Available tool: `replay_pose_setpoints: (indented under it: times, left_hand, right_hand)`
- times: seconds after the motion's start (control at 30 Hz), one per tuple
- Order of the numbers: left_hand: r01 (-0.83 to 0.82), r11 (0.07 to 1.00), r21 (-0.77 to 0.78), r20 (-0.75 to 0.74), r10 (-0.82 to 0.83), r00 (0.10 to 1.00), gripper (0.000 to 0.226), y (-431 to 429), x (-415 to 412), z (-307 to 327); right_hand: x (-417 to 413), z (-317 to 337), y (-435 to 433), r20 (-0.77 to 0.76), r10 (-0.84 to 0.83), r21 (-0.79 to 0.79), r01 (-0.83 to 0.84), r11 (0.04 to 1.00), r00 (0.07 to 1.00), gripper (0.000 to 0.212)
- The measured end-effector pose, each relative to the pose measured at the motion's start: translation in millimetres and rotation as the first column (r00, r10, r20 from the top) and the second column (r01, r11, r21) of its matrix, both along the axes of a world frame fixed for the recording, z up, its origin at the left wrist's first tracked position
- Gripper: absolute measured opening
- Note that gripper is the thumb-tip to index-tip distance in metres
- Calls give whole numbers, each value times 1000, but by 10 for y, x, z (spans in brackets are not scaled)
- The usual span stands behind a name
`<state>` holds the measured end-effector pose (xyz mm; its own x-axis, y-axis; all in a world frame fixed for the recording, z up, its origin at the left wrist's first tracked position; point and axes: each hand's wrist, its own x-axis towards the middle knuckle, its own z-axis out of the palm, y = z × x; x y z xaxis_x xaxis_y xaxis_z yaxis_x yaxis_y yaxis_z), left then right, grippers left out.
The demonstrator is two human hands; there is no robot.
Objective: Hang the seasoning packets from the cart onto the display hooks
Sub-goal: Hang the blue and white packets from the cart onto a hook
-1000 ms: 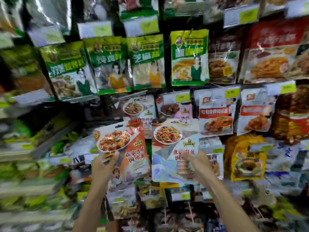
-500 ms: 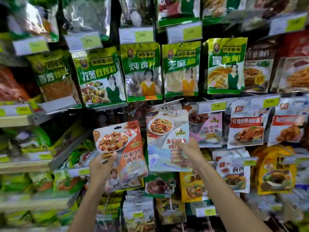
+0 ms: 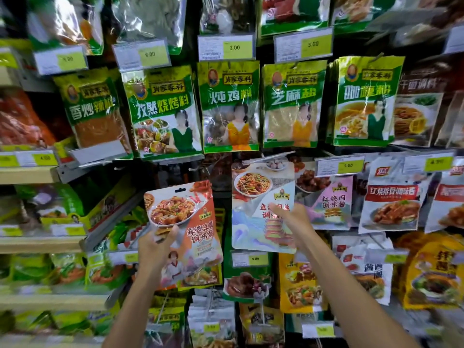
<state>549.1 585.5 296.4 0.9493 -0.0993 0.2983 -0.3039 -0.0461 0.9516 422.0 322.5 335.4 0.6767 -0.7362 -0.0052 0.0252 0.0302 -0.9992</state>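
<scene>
My left hand [image 3: 157,249] grips an orange mapo-tofu sauce packet [image 3: 190,234], held tilted in front of the display with its hang hole at the top. My right hand [image 3: 292,222] holds a pale blue-and-white noodle sauce packet [image 3: 261,197] upright, its top edge raised to a metal display hook [image 3: 270,157] below the green packets. Whether the hook passes through the packet's hole is hidden. The cart is out of view.
A row of green seasoning packets [image 3: 229,106] hangs above with price tags [image 3: 226,47]. Pink and white sauce packets [image 3: 391,197] hang to the right. Bare hooks [image 3: 193,169] stick out above the orange packet. Shelves [image 3: 27,243] with green bags run along the left.
My right hand has lifted the blue-and-white packet up to the hook below the green row. The left hand has kept the orange packet at about the same height. The view has tilted upward.
</scene>
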Motion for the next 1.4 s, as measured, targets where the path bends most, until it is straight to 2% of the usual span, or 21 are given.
replay_pose_setpoints:
  times: [0.2,0.33,0.43,0.7,0.8,0.9,1.07,1.4]
  left_hand:
    - [-4,999,-33,-6,4,1000,14,-75,-12,35]
    - [-11,999,-46,-10,11,1000,17,-131,-58,59]
    - [-11,998,-59,1,11,1000,15,-122,-65,56]
    - [-10,997,-78,-11,10,1000,8,-75,36,-45]
    - [-8,998,-68,-30,6,1000,5,-77,95,-61]
    - [21,998,-52,-27,-22,999,8,-66,145,-50]
    - [31,997,-74,4,-31,1000,8,-46,202,-14]
    - [52,996,-65,-10,-53,999,2,-86,302,-25]
  right_hand:
    - [87,-45,-167,-42,-1,-36,-1,999,999,13]
    - [132,-64,-222,-80,31,30,-29,999,996,22]
    - [144,-58,-236,-80,49,85,-42,995,996,18]
    - [-20,-198,-169,-13,182,-41,-183,982,983,15]
    - [-17,-157,-142,57,167,-46,-165,985,984,15]
    - [-16,-111,-132,121,126,16,-129,992,985,13]
    - [24,-93,-127,85,48,79,-55,995,995,12]
    - [303,-38,-231,16,-45,43,44,998,999,13]
